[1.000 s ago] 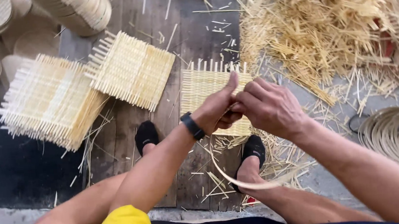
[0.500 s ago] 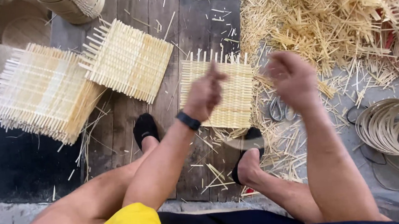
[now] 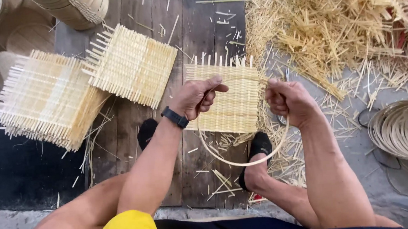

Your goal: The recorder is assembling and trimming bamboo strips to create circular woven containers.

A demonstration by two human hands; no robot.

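Bending the thin bamboo strip (image 3: 245,162) into a hoop over the woven mat (image 3: 227,98), it may spring open or crack if one grip slips. Left hand (image 3: 195,97) and right hand (image 3: 287,101) each pinch one end with fingers closed; the loop hangs below them.

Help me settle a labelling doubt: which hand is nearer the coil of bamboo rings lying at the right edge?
Right. The right hand is over the floor between the woven mat and the coil of bamboo rings; the left hand is farther off, across the mat.
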